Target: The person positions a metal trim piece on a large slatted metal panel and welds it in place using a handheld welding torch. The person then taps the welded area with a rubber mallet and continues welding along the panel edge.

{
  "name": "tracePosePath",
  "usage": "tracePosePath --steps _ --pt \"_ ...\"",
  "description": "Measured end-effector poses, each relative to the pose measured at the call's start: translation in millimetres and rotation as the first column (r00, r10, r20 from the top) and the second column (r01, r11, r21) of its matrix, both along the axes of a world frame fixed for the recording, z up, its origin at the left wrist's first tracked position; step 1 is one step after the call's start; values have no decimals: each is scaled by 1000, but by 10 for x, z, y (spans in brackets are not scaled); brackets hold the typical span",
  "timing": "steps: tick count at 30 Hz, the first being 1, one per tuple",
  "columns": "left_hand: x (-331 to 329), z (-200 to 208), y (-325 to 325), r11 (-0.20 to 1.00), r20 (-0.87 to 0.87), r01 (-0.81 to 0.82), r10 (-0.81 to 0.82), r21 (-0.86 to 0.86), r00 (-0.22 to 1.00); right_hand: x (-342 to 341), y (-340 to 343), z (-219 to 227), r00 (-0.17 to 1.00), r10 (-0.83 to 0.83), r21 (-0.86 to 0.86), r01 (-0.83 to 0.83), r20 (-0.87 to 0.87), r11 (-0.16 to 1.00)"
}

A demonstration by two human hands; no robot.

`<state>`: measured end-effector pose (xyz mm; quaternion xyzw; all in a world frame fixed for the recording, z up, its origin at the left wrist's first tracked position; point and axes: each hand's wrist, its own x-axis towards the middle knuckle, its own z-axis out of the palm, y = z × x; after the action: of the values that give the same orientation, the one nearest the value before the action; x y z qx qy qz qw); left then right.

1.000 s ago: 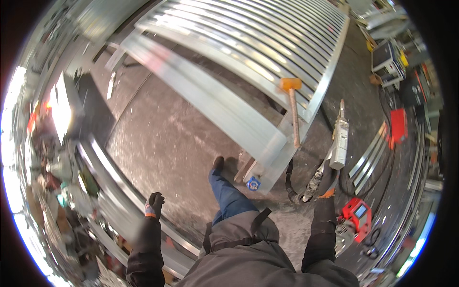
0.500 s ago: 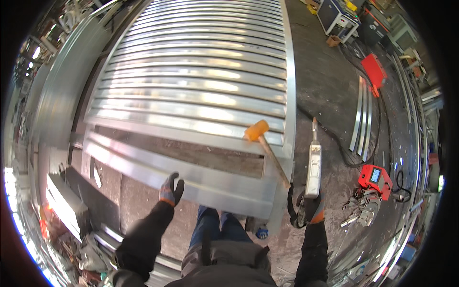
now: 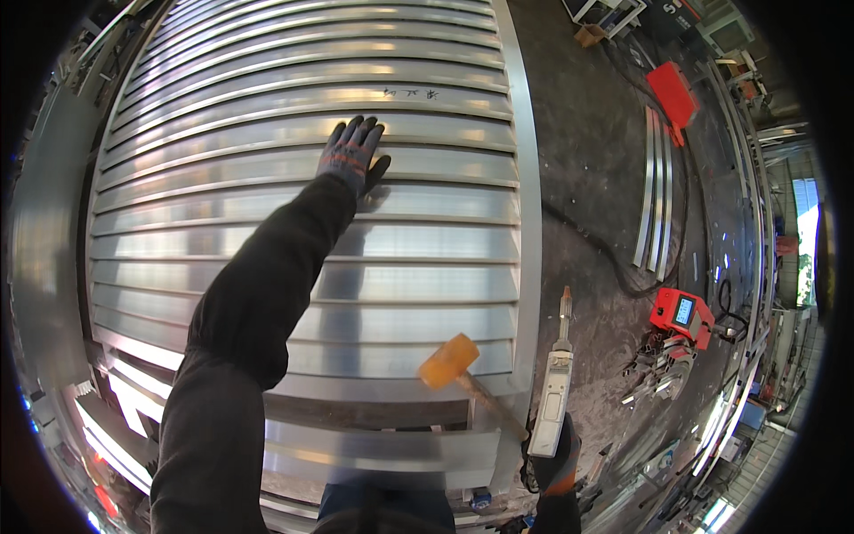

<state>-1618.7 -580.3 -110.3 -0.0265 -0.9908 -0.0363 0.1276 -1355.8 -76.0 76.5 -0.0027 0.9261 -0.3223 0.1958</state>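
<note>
My left hand (image 3: pixel 354 153), in a grey glove with a dark palm side, reaches far over the slatted metal panel (image 3: pixel 418 200). Its fingers are spread; whether they touch the slats cannot be told. Low on the right, my gloved right hand (image 3: pixel 562 458) is closed around a pale welding gun (image 3: pixel 553 392) with a copper-coloured tip pointing away from me. Part of that hand is hidden behind the gun's body. A mallet with an orange head (image 3: pixel 449 360) lies across the panel's near right corner, its wooden handle slanting toward my right hand.
Right of the panel, a red device with a display (image 3: pixel 683 310) stands on the floor beside metal scraps. Three long metal strips (image 3: pixel 656 191) lie farther off, near an open red case (image 3: pixel 673 93). A dark cable (image 3: pixel 605 254) crosses the floor. Metal sheets (image 3: pixel 49 222) stand along the left.
My left hand has moved from above the near rail far forward over the slats, fingers now spread. The view has shifted forward; my right hand still holds the welding gun.
</note>
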Motion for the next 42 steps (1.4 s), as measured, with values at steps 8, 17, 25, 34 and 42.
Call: tracePosePath --steps 8,17,25,34,42 --pt "-395 -243 -248 960 19 230 -236 161 972 -556 -331 -177 990 -3 -32 7 143 999" --pt "-366 -280 -338 950 34 288 -294 121 955 -749 -851 -36 948 105 -88 -82 299 993" --pt "-385 -347 -352 951 2 288 -290 112 957 -1016 -1092 -111 937 263 -285 -193 231 939" --pt "-361 -293 -332 948 19 279 -285 154 958 -1054 -1274 -68 972 15 -100 9 235 995" --pt "-350 -286 -294 955 0 272 -274 121 962 -1130 -1377 -208 990 -22 -186 49 143 981"
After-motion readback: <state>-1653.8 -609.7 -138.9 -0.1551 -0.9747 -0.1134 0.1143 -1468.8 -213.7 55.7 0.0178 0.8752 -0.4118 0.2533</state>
